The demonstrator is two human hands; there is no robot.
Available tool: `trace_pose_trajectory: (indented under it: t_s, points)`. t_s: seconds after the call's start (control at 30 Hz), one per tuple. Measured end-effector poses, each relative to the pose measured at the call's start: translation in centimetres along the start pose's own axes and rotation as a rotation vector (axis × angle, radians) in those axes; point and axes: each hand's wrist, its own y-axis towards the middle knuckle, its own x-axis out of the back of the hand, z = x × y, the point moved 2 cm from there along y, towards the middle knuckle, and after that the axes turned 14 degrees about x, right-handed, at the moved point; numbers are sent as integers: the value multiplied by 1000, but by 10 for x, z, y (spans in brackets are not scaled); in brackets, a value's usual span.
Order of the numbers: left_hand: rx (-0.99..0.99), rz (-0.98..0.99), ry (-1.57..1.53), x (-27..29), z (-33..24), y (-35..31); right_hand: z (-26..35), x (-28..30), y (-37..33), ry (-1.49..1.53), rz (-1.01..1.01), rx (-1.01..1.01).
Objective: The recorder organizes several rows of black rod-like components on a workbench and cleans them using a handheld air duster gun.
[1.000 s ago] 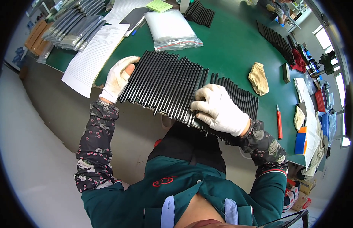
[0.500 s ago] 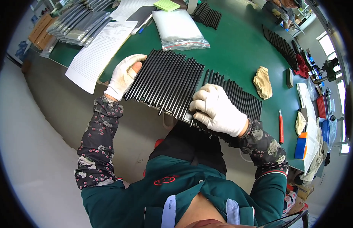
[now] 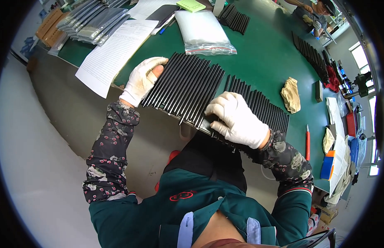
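Slim black rods (image 3: 186, 84) lie side by side in a row at the table's near edge. A narrow gap divides them from a second row of black rods (image 3: 266, 108) on the right. My left hand (image 3: 143, 79), in a white glove with the thumb tip bare, rests along the left side of the first row, fingers stretched out. Over the gap, my right hand (image 3: 235, 120), also gloved in white, has its fingers curled down at the rods' near ends. Its fingertips are partly hidden, so what they pinch cannot be made out.
Beyond the rods lie a clear plastic bag (image 3: 204, 31), a printed sheet (image 3: 115, 53) and bagged packs (image 3: 91, 25). To the right are a beige glove (image 3: 290, 95), a red-handled cutter (image 3: 307, 142) and a blue-orange tape roll (image 3: 327, 165). Another person (image 3: 314, 14) works at the far right.
The table and its things sit slightly further right in the picture. At my right fingertips, the gap between the two rows of rods looks wider. My left hand still lies along the row's side.
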Motion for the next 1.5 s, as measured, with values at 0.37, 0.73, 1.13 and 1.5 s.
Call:
trace_pose_trajectory:
  t_s: [0.37,0.73,1.13,1.5]
  points:
    - [-12,-41,13,-3,4,1,-5,-3,16,-48,49,42]
    - [-38,-92,4,-4,1,-1,-6,-9,27,-74,32,48]
    - [-60,-117,35,-4,-3,-1,-7,-7,39,-73,-2,46]
    - [-35,-96,55,-3,-6,-1,-8,-13,45,-73,19,25]
